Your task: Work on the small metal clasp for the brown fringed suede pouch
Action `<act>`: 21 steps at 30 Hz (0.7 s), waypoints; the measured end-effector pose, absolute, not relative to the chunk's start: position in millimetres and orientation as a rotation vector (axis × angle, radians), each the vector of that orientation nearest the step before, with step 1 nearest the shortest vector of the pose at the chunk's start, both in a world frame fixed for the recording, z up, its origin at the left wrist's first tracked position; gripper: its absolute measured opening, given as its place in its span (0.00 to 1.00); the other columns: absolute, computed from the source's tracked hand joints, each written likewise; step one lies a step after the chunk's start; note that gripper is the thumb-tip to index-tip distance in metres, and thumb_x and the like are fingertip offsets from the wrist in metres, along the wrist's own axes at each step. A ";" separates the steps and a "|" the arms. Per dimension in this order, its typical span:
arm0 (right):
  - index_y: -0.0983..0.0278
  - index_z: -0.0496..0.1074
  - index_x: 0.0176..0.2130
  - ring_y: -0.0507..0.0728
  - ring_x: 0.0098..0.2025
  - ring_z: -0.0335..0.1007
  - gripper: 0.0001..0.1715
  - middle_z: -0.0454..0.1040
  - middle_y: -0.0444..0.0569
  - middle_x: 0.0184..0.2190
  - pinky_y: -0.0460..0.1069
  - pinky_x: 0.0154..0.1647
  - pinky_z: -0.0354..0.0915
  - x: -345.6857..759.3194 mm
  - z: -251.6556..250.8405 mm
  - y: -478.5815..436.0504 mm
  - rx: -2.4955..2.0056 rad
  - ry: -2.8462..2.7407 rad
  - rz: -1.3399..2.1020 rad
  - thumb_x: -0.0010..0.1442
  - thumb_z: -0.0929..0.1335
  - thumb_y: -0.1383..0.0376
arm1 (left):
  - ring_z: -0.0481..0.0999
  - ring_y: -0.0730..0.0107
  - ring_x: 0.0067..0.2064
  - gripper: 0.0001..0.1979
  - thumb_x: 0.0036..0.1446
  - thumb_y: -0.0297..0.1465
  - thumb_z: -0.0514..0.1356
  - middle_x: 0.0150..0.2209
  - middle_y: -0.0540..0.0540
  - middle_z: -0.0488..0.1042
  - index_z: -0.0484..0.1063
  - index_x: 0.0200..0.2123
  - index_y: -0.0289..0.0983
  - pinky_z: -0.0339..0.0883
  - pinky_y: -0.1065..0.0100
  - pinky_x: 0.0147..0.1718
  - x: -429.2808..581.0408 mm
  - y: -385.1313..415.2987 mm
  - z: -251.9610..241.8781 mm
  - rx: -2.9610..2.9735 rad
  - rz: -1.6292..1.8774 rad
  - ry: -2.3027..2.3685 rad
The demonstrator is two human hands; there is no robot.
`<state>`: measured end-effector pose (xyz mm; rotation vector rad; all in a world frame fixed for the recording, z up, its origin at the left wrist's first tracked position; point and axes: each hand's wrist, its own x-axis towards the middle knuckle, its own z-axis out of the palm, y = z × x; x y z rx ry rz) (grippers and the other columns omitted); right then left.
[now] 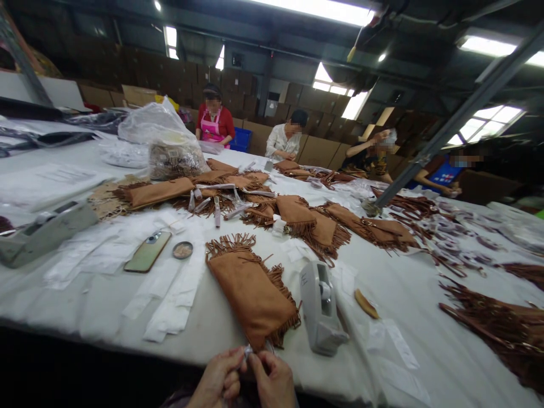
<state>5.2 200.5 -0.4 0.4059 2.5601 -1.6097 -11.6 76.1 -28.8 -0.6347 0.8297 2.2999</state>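
A brown fringed bag (250,283) lies on the white-covered table in front of me, its near corner reaching the table edge. At that corner my left hand (220,374) is closed in a pinch on a small whitish wrapping (247,352). Close beside it, my right hand (272,374) has thumb and fingers pinched at the same corner; what lies between them is too small to make out. Just right of the bag stands a grey tape dispenser (321,311). White tissue strips (176,300) lie to its left.
A phone (148,251) and a small round dish (182,250) lie to the left, near another tape dispenser (45,229). More fringed bags (297,212) cover the table's middle. A slanted metal post (442,127) rises at right. Several co-workers (215,122) are at the far side.
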 end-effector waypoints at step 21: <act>0.47 0.50 0.57 0.42 0.12 0.43 0.51 0.73 0.40 0.27 0.41 0.13 0.46 -6.1 -22.7 200.0 0.576 1.254 -2.541 0.40 0.75 0.49 | 0.61 0.81 0.13 0.28 0.33 0.50 0.70 0.15 0.54 0.67 0.66 0.30 0.37 0.51 0.79 0.11 -19.1 88.8 -37.4 -0.402 2.245 1.057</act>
